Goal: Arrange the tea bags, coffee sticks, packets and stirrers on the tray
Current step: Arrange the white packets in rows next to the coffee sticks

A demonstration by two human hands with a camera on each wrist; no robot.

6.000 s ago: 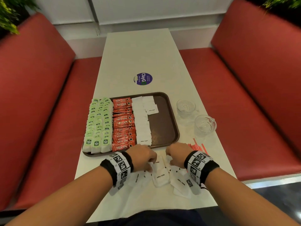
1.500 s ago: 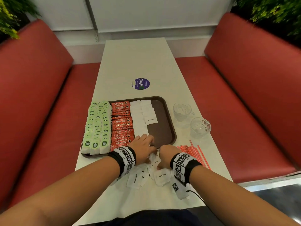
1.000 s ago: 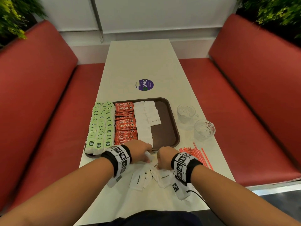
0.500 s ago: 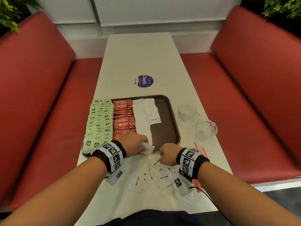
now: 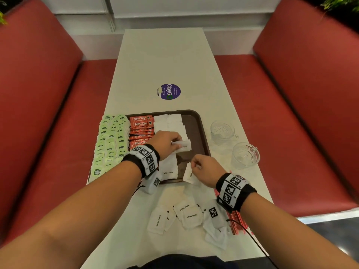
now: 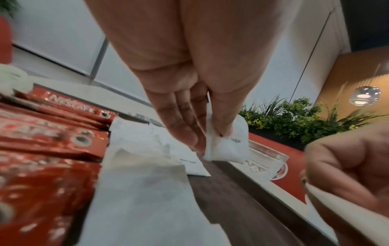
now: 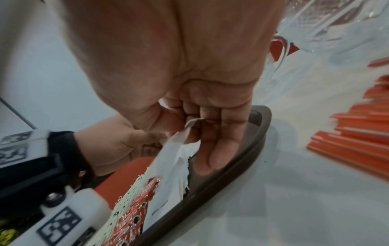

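A brown tray (image 5: 201,131) holds rows of green tea bags (image 5: 111,140), red coffee sticks (image 5: 140,125) and white sugar packets (image 5: 169,123). My left hand (image 5: 173,143) pinches one white sugar packet (image 5: 183,147) over the tray's second white column; thumb and fingers squeeze that packet (image 6: 227,144). My right hand (image 5: 194,166) pinches another white packet (image 5: 188,174) by its top edge at the tray's near rim (image 7: 238,169). Several loose sugar packets (image 5: 188,214) lie on the table in front of me. Red stirrers (image 5: 236,220) lie partly under my right wrist.
Two clear glass cups (image 5: 222,132) (image 5: 245,155) stand right of the tray. A purple round sticker (image 5: 168,91) marks the table's middle. Red bench seats flank the white table (image 5: 165,55).
Both hands rose from the loose pile to the tray. The left carried a packet forward over the white rows; the right lifted a packet to the tray's near edge.
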